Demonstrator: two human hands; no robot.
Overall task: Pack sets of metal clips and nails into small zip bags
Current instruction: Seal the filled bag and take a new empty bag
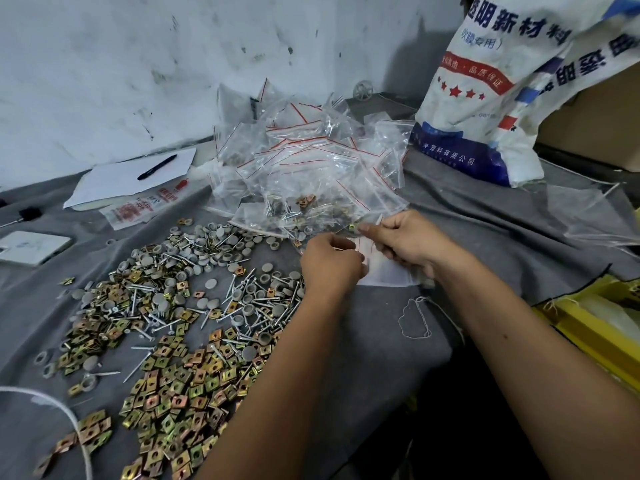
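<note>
A small clear zip bag [360, 244] with a red seal line sits between my two hands at the middle of the table. My left hand [330, 261] curls its fingers round the bag's left side. My right hand [405, 242] pinches the bag's top edge, with a gold clip at its fingertips. Square gold metal clips [180, 393] lie spread over the grey cloth at the lower left. Silver nails [242, 292] and grey round caps [207, 244] are mixed in a heap above them. Behind my hands rises a pile of zip bags [311, 161], some filled.
A large white printed sack [485, 98] stands at the back right. Paper with a black pen [156, 167] lies at the back left, a white tablet-like slab [31, 247] at the left edge. A yellow crate [595, 327] sits off the table's right side.
</note>
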